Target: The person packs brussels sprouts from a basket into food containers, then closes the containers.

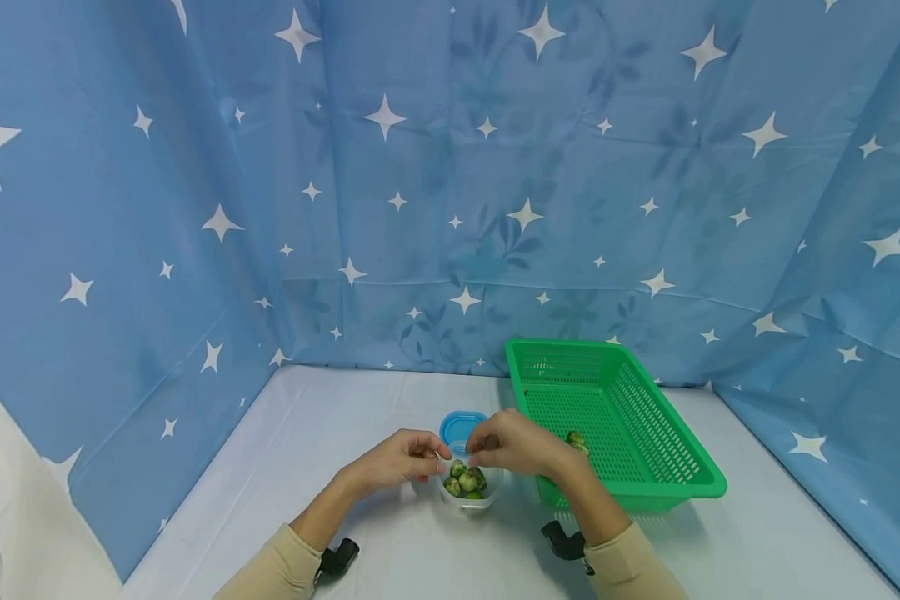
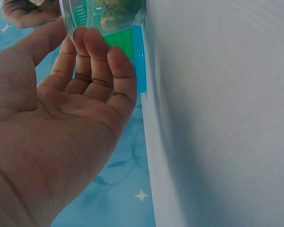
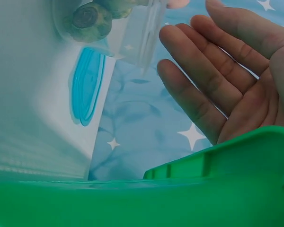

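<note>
A small clear plastic container stands on the table, holding several Brussels sprouts. My left hand is at its left side; in the left wrist view the curled fingertips meet the container's wall and the thumb reaches its rim, gripping it. Over the container's right side hovers my right hand. Its fingers are loosely extended in the right wrist view, beside the container's rim, with nothing seen between them. Just behind the container lies a round blue lid.
To the right stands a large green perforated basket, its near wall close under my right forearm. A few more sprouts lie inside it, partly hidden by that arm. White cloth covers the table; a blue star-patterned curtain hangs behind.
</note>
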`<state>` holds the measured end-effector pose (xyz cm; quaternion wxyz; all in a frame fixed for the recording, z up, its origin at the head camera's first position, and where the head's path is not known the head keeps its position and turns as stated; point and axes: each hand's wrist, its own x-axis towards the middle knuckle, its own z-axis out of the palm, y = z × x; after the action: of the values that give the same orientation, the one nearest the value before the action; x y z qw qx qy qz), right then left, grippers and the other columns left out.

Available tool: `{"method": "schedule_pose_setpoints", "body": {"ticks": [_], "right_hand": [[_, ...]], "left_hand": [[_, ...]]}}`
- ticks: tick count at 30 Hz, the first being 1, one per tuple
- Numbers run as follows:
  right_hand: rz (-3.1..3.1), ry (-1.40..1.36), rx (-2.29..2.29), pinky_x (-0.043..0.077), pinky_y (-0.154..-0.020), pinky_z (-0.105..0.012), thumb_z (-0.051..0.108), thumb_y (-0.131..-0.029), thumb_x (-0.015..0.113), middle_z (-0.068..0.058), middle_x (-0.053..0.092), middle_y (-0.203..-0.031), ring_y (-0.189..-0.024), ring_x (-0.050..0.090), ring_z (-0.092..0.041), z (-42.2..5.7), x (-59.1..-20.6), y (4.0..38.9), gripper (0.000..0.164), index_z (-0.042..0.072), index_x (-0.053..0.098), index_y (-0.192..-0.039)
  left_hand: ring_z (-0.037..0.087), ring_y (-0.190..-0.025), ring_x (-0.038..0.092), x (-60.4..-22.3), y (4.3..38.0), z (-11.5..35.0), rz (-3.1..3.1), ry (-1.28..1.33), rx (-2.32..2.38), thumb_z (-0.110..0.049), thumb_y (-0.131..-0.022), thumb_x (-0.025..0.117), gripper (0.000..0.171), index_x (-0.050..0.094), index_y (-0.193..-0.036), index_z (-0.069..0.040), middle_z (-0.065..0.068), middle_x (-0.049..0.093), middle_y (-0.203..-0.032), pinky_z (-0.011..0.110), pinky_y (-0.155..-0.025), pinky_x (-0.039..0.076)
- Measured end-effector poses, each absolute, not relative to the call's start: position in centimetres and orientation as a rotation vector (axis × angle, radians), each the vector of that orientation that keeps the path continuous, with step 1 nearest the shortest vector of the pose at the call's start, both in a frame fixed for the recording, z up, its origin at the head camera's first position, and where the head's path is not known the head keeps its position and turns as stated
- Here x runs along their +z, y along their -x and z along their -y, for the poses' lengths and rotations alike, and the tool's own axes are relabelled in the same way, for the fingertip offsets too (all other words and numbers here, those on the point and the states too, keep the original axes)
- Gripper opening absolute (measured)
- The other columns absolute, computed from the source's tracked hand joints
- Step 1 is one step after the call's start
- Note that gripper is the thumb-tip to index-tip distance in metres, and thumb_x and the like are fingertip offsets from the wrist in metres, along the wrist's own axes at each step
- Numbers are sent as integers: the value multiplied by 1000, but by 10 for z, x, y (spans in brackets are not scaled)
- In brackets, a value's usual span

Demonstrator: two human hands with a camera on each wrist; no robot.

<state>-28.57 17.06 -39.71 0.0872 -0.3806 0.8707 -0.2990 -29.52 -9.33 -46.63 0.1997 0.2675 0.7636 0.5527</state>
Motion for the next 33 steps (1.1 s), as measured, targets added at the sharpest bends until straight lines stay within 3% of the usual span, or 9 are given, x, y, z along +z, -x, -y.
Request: {"method": "schedule_pose_setpoints", "body": {"ticks": [3,12,21,26,33], "right_hand": [[-2607,1147,-906,58,-74,-24,15,-98,73,3,78,-100,-85,71,-4,-173,-394,285,12,14,80,-108],[-2702,1161,-980,59,-84,-30,21,-97,76,-2,73,-121,-103,73,-18,-184,-383,283,28,13,72,-124],[-2814,1226,-1077,59,-91,-39,25,-98,76,1,72,-121,-105,72,-18,-198,-377,285,31,17,71,-127],[-2829,1208,-1134,59,-92,-46,24,-98,75,-1,72,-123,-107,72,-28,-205,-374,285,32,17,69,-129],[-2866,1240,-1191,60,-92,-42,20,-98,75,-1,72,-123,-105,73,-26,-210,-365,281,30,17,71,-127]], "left_hand": [[21,-92,63,-467,296,93,-2136,-754,1546,-17,-103,67,24,69,-122,-3,2,69,-95,38,-85,55],[25,-93,63,-467,297,92,-2138,-758,1545,-16,-103,66,24,69,-122,-2,2,69,-96,37,-84,55],[19,-88,62,-466,297,92,-2151,-755,1540,-18,-102,67,24,70,-121,-3,0,69,-94,38,-82,55],[19,-87,62,-467,297,93,-2147,-755,1541,-18,-102,67,23,70,-121,-4,0,69,-94,37,-82,55],[20,-88,62,-468,297,93,-2151,-752,1540,-18,-102,68,22,71,-120,-6,3,70,-96,38,-82,55]]}}
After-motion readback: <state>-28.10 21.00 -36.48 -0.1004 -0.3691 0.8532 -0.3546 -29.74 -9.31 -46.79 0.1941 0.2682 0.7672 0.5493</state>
